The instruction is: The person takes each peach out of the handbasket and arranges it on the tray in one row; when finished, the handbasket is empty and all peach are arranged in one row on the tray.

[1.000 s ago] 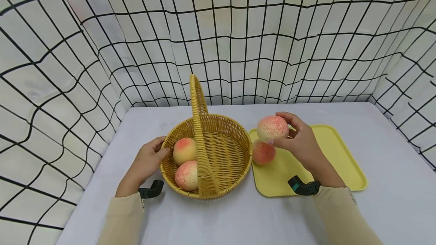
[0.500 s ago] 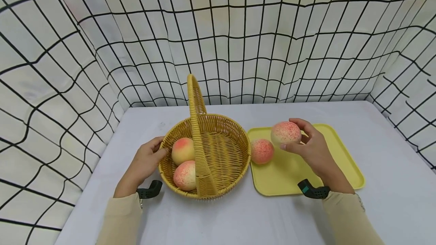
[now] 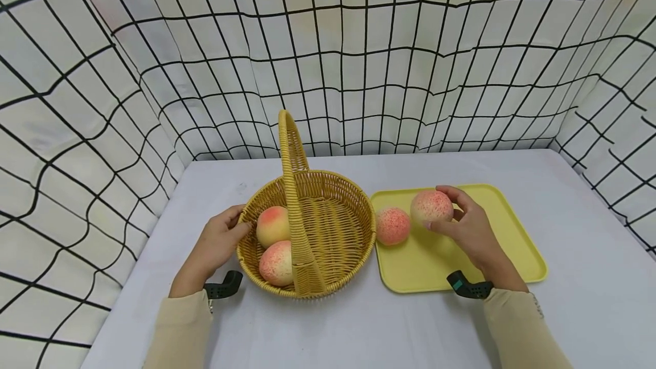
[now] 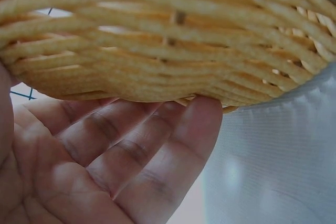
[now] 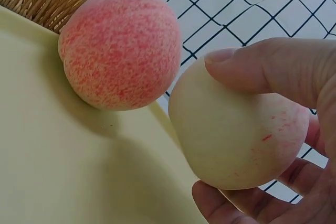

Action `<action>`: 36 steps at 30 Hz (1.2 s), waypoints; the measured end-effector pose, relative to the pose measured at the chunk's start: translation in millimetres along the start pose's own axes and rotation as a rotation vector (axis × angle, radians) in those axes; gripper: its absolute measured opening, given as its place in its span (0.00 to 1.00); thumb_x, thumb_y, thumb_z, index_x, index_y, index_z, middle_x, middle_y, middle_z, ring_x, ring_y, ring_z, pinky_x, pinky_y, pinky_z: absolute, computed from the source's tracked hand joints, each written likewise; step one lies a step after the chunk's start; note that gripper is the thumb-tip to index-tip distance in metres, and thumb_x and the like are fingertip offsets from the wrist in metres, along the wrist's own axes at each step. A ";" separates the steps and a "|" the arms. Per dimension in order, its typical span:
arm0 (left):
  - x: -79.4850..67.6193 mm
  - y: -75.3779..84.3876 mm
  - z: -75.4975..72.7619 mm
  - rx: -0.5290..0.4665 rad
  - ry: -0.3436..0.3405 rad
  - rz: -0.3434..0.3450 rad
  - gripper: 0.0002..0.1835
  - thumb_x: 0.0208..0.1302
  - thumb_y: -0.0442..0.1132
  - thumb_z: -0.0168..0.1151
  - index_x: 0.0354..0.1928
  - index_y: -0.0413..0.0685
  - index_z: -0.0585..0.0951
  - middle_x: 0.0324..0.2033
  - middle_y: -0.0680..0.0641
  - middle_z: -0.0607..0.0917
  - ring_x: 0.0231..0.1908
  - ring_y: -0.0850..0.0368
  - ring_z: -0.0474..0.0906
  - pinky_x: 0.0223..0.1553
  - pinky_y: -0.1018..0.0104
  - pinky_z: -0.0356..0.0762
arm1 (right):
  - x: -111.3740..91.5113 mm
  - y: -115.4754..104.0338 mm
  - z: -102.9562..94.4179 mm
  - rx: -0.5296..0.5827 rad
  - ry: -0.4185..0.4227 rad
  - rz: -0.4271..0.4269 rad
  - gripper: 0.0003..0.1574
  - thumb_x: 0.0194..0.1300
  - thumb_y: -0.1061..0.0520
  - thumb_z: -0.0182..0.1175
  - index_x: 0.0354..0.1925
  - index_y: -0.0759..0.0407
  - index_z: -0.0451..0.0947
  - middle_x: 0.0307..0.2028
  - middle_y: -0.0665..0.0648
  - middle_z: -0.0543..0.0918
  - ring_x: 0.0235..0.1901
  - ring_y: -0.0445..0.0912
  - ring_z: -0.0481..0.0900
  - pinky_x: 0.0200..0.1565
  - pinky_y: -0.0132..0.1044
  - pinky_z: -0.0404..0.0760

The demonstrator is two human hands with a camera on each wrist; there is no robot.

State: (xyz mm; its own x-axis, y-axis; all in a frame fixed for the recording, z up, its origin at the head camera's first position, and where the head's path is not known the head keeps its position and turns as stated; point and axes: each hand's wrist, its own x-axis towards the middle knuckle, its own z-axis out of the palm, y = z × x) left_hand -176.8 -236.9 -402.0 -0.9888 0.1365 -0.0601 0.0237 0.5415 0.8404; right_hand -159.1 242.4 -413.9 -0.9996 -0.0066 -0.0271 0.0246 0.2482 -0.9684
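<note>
My left hand (image 3: 217, 242) holds the left rim of a yellow wicker basket (image 3: 335, 232), thumb over the edge. In the left wrist view its fingers (image 4: 152, 156) lie against the outside of the basket wall (image 4: 142, 40). Inside the basket, left of the handle, are a yellow-orange peach (image 3: 273, 225) and a speckled pink peach (image 3: 277, 262). Above the yellow tray, my right hand (image 3: 471, 224) grips a pale, pink-speckled peach (image 3: 429, 208) between thumb and fingers. Another pink peach (image 5: 121, 48) sits at the tray's left edge, close to the basket.
The yellow tray (image 3: 492, 244) lies on the white-covered table (image 3: 359, 335), right of the basket. The basket's tall arched handle (image 3: 294, 187) rises across its opening. White cloth walls with a black grid (image 3: 353, 73) stand behind and at both sides.
My right hand has moved right with its peach, away from the peach at the tray's left edge, and then lowered slightly toward the tray. My left hand stays at the basket rim.
</note>
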 end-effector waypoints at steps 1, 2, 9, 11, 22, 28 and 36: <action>0.0 -0.1 -0.1 0.000 -0.001 0.001 0.25 0.79 0.37 0.51 0.73 0.36 0.70 0.62 0.34 0.82 0.56 0.44 0.82 0.46 0.75 0.79 | 0.3 1.1 0.2 -0.009 0.001 0.005 0.48 0.62 0.63 0.73 0.76 0.58 0.64 0.66 0.60 0.68 0.55 0.46 0.77 0.49 0.29 0.81; -0.1 -0.2 -0.1 0.001 -0.001 0.001 0.25 0.79 0.37 0.51 0.73 0.36 0.70 0.62 0.34 0.82 0.56 0.44 0.82 0.46 0.75 0.79 | 0.5 2.0 0.2 -0.015 0.000 0.010 0.48 0.62 0.63 0.73 0.76 0.58 0.64 0.66 0.61 0.68 0.55 0.46 0.77 0.49 0.29 0.81; -0.8 -0.4 -0.9 0.004 -0.001 0.004 0.25 0.79 0.37 0.51 0.73 0.36 0.70 0.63 0.34 0.81 0.57 0.43 0.81 0.46 0.75 0.79 | 3.5 8.3 -0.6 -0.031 -0.009 0.022 0.47 0.63 0.62 0.72 0.76 0.59 0.64 0.67 0.62 0.67 0.57 0.52 0.76 0.49 0.28 0.80; -0.9 -0.5 -0.9 0.005 0.000 0.006 0.25 0.79 0.37 0.51 0.73 0.36 0.70 0.63 0.34 0.81 0.57 0.43 0.81 0.46 0.75 0.79 | 3.8 9.8 -1.3 -0.037 -0.012 0.023 0.47 0.63 0.62 0.72 0.76 0.59 0.64 0.67 0.63 0.68 0.57 0.54 0.76 0.49 0.28 0.80; -0.7 -0.6 -0.1 0.000 0.003 0.011 0.25 0.78 0.37 0.51 0.73 0.35 0.70 0.61 0.33 0.82 0.55 0.44 0.83 0.45 0.74 0.80 | 2.2 12.4 -4.7 -0.105 -0.023 0.031 0.44 0.61 0.60 0.73 0.73 0.59 0.67 0.68 0.63 0.69 0.59 0.58 0.76 0.48 0.31 0.81; -0.7 -1.6 0.0 -0.017 0.002 0.026 0.24 0.78 0.37 0.51 0.72 0.35 0.72 0.59 0.34 0.83 0.50 0.50 0.84 0.44 0.72 0.82 | -0.1 10.8 -5.1 -0.130 -0.040 0.006 0.45 0.62 0.60 0.73 0.73 0.61 0.67 0.69 0.65 0.68 0.59 0.60 0.75 0.46 0.33 0.80; -0.9 -1.2 0.1 -0.034 -0.005 0.027 0.24 0.79 0.37 0.51 0.72 0.35 0.71 0.59 0.34 0.83 0.49 0.49 0.85 0.43 0.72 0.83 | 0.5 14.0 -7.6 -0.148 -0.051 0.012 0.45 0.62 0.60 0.73 0.73 0.59 0.67 0.71 0.64 0.67 0.61 0.61 0.75 0.46 0.33 0.80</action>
State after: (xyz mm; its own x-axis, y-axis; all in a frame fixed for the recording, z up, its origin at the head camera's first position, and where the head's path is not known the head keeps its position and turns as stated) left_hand -175.8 -237.6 -403.0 -0.9872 0.1544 -0.0399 0.0449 0.5091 0.8596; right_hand -159.4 253.2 -425.6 -0.9972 -0.0506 -0.0547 0.0308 0.3882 -0.9210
